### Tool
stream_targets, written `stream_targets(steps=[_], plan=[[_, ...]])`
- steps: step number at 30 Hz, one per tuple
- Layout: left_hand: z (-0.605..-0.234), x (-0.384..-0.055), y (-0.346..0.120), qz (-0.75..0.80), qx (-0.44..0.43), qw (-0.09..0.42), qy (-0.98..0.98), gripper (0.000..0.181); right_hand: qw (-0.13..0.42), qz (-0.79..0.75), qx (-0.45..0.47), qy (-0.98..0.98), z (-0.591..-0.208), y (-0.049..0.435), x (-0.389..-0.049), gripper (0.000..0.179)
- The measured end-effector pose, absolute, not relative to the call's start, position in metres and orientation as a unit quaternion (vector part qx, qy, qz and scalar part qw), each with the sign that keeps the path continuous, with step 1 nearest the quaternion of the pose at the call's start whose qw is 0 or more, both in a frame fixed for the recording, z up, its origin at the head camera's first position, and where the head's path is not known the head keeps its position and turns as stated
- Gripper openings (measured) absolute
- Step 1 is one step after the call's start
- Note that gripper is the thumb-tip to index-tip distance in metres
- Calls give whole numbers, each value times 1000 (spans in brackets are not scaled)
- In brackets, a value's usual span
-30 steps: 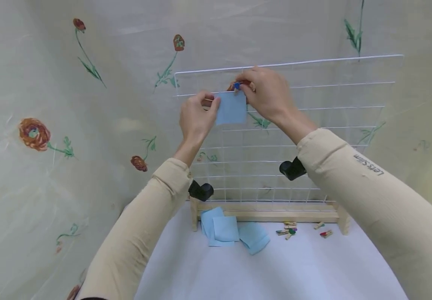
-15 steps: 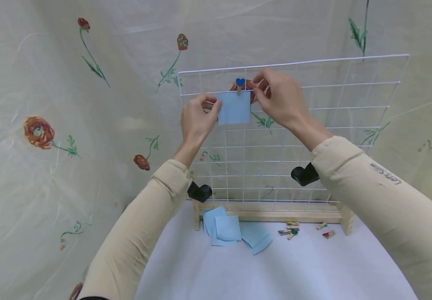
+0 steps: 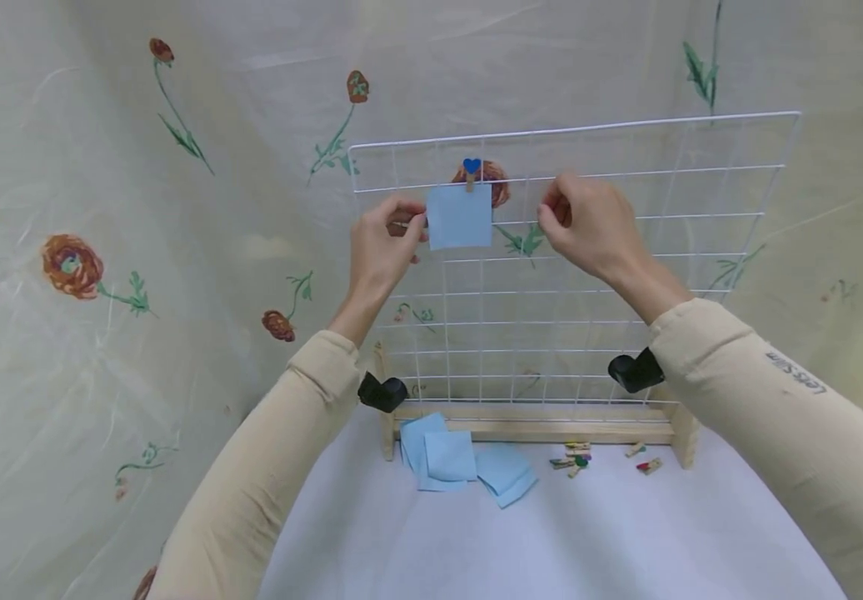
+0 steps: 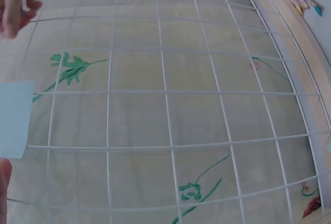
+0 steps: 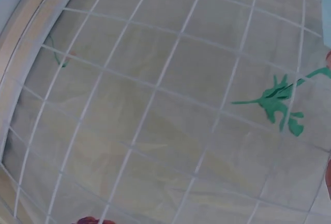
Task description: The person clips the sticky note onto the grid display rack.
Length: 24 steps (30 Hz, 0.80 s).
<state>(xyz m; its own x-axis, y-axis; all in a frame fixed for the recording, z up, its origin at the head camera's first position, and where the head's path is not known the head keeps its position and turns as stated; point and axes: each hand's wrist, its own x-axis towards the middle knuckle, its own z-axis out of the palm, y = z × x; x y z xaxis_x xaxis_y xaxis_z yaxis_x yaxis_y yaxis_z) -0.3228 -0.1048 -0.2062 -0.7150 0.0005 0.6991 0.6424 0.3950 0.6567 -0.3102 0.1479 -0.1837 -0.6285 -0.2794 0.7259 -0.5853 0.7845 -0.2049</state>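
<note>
A square of light-blue paper [image 3: 460, 218] hangs near the upper left of a white wire grid [image 3: 596, 293]. A small wooden clothespin with a blue heart [image 3: 471, 167] clips its top edge to a wire. My left hand [image 3: 381, 250] is just left of the paper, fingertips right at its edge and loosely bent. To the right, my right hand [image 3: 591, 223] is apart from the paper, its fingers loosely curled with nothing between them. The left wrist view shows the paper's corner [image 4: 14, 123] with a left fingertip [image 4: 4, 175] close below.
A wooden stand [image 3: 566, 427] supports the grid on a white-covered table [image 3: 544, 550]. Several blue paper squares [image 3: 450, 457] lie before it at left. Small clothespins [image 3: 572, 460] lie in a cluster, with two more at right. A flower-patterned sheet [image 3: 236, 167] hangs behind.
My right hand has let go of the clothespin and moved right and slightly down. My left thumb, earlier over the paper's left edge, has slid left off it. The paper hangs in place.
</note>
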Motion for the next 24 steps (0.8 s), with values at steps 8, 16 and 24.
stream_targets(steps=[8, 16, 24], plan=[[-213, -321, -109, -506, -205, 311, -778, 11, 355, 217, 236, -878, -200, 166, -309, 8], [-219, -319, -107, -495, -193, 314, -787, 11, 372, 222, 232, -871, -212, 180, -307, 8], [-229, -315, -111, -467, -178, 306, -810, 14, 375, 218, 212, -876, -228, 198, -304, 10]])
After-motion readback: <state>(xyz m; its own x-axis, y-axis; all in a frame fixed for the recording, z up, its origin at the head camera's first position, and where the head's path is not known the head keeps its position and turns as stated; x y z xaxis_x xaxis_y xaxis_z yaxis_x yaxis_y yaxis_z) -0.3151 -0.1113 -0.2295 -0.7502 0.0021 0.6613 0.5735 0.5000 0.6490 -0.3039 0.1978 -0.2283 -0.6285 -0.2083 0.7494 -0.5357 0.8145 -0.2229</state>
